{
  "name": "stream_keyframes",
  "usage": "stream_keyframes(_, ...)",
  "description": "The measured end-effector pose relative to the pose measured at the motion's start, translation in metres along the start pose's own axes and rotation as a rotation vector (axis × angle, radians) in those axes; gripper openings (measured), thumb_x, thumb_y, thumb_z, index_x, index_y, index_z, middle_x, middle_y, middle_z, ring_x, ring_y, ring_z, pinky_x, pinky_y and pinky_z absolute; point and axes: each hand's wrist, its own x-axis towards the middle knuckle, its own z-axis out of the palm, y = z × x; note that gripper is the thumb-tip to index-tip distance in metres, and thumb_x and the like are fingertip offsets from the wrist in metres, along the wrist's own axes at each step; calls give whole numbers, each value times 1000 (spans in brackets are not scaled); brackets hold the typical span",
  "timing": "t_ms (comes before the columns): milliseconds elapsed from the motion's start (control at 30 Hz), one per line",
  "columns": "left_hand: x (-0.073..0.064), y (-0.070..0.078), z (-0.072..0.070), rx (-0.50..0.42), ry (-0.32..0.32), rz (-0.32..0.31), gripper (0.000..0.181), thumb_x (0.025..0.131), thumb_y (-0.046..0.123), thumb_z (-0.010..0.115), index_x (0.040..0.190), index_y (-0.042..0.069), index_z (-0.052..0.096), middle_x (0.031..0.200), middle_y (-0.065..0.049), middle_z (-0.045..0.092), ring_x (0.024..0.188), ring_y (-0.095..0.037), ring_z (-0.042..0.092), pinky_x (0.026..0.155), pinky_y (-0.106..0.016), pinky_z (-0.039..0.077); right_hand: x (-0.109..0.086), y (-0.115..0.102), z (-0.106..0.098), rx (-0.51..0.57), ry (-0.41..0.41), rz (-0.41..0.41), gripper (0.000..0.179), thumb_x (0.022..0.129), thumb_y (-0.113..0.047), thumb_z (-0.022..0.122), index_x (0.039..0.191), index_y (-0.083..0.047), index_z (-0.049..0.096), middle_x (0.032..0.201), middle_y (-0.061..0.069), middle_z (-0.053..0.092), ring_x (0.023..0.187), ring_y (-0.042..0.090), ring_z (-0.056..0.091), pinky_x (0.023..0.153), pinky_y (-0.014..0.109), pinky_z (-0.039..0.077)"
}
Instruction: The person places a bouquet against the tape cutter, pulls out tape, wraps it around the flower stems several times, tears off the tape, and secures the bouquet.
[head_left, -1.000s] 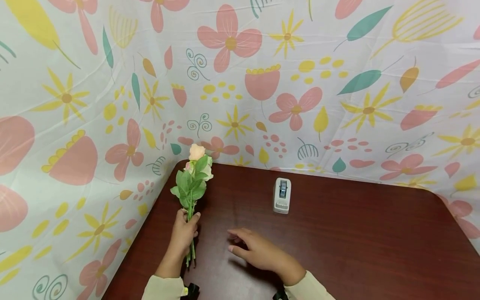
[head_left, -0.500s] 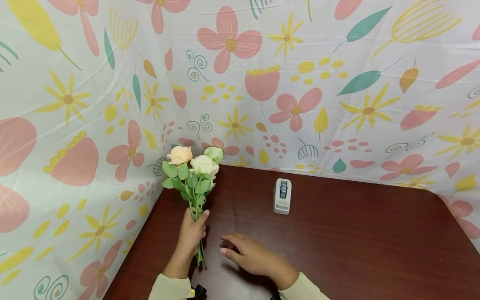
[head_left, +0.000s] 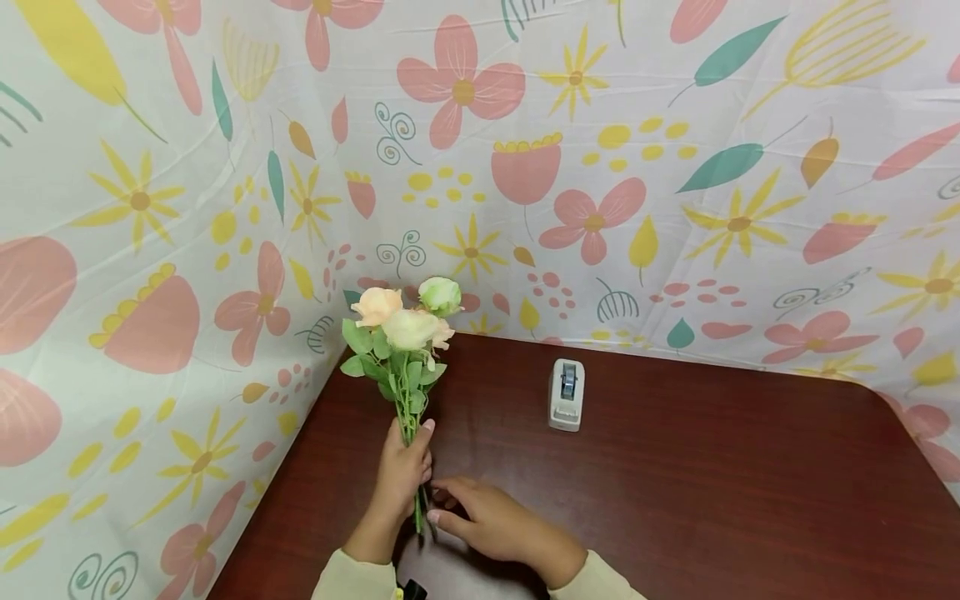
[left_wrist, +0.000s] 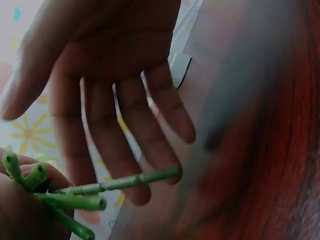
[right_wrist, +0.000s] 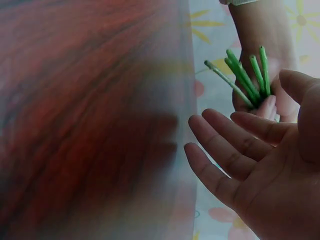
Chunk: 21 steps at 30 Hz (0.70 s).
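Observation:
A bunch of roses point(head_left: 407, 331) in peach, cream and pale green, with green leaves, stands up from my left hand point(head_left: 405, 467). That hand grips the stems midway, its thumb along them. Below the fist the cut stem ends point(right_wrist: 245, 75) fan out, as the right wrist view shows. My right hand point(head_left: 495, 521) is right beside the lower stems, fingers relaxed and spread, holding nothing. In the left wrist view one stem point(left_wrist: 135, 181) crosses in front of the right hand's fingers point(left_wrist: 125, 135).
A white tape dispenser point(head_left: 566, 396) stands on the dark red-brown table point(head_left: 712, 467), beyond and to the right of the hands. A flower-printed cloth point(head_left: 600, 167) hangs behind the table and along its left side.
My left hand has carried the roses to the right and turned them so the blooms spread into view. My right hand has shifted slightly left, closer to the stems. The dispenser stays put.

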Motion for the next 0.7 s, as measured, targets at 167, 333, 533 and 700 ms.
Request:
stream_keyframes(167,-1,0,5,-9,-40,22,31,104,31,57,120,10,41,52,6,34,42,-6,28,42,-20,27,0,-3,2,-11,25,-9,49,105,-46,49,139,-11,56,127,3,68,114,11,65,98,30,52)
stream_keyframes(333,-3,2,9,-43,-86,41,27,105,32,56,118,13,43,50,7,33,40,-5,28,40,-20,26,1,-7,3,6,53,-24,42,104,-45,52,134,-15,57,120,-2,70,109,9,67,93,27,53)
stream_keyframes(533,-3,-1,15,-52,-151,59,29,105,36,53,92,14,40,51,8,31,42,-5,28,43,-20,27,3,-6,4,66,85,30,39,100,-44,61,128,-18,58,103,-5,71,94,4,67,80,23,54)
stream_keyframes(700,-4,-4,20,-57,-164,61,44,106,37,52,74,12,37,52,7,33,43,-5,29,45,-19,29,4,-4,5,78,131,60,26,95,-35,68,110,-16,62,80,-3,64,68,-1,53,63,18,45)
